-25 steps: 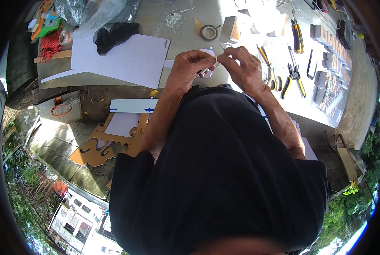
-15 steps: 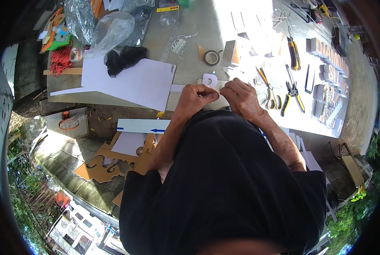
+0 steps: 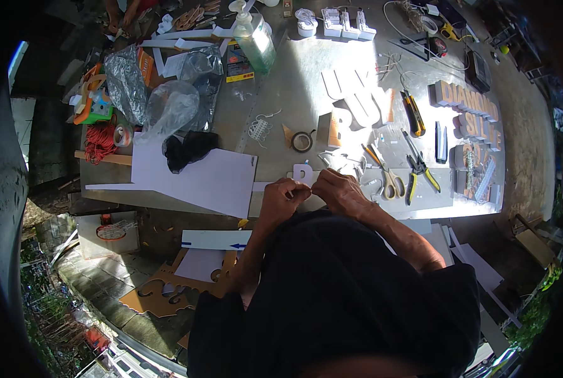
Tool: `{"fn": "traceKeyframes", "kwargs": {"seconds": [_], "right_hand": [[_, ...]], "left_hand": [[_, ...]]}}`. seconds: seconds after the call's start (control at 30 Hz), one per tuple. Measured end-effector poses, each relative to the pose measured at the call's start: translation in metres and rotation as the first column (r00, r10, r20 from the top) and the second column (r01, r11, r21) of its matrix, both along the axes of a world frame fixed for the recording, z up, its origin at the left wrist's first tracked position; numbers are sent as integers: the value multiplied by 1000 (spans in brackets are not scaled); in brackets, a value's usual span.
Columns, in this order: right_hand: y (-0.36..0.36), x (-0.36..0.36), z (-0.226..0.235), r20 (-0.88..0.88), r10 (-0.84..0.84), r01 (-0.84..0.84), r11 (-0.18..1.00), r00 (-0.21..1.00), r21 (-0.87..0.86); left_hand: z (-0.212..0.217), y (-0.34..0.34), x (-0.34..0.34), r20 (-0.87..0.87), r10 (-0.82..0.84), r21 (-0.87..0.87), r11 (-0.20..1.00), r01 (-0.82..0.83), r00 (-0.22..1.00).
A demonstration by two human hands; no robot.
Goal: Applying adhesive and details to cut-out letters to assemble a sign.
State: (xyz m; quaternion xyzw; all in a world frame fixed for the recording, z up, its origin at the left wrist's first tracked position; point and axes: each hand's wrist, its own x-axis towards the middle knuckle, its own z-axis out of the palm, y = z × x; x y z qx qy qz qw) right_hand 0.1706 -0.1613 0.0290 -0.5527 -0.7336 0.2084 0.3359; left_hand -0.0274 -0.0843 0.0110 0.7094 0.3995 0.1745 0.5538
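White letter (image 3: 298, 172) less covered than earlier; left hand (image 3: 282, 194), right hand (image 3: 338, 192) both pinched

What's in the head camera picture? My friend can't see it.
A person's left hand and right hand pinch close together at a table, near a white letter-shaped piece; anything held is unclear. Scissors, pliers and a utility knife lie to the right, a white sheet to the left.

Smooth letter (image 3: 298, 171), glossy plastic bag (image 3: 173, 104)
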Motion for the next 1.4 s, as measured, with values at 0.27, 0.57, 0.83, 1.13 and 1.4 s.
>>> {"fn": "traceKeyframes", "kwargs": {"seconds": [0.27, 0.57, 0.83, 1.13, 1.4], "right_hand": [[4, -2, -7, -365, -186, 33, 922, 912, -387], [8, 12, -15, -589, -654, -369, 460, 474, -808], [13, 2, 80, -761, -220, -410, 735, 610, -541], [28, -59, 213, -770, 615, -422, 661, -169, 620], [27, -35, 148, -862, 392, -406, 880, 322, 248]], "left_hand": [[3, 8, 3, -2, -4, 254, 967, 4, 1000], [0, 9, 6, 90, 16, 271, 962, -40, 996], [-5, 25, -10, 182, 353, -347, 897, -276, 918], [-8, 29, -21, 373, 568, -541, 776, -325, 734], [7, 38, -5, 354, 647, -641, 694, -329, 676]]}}
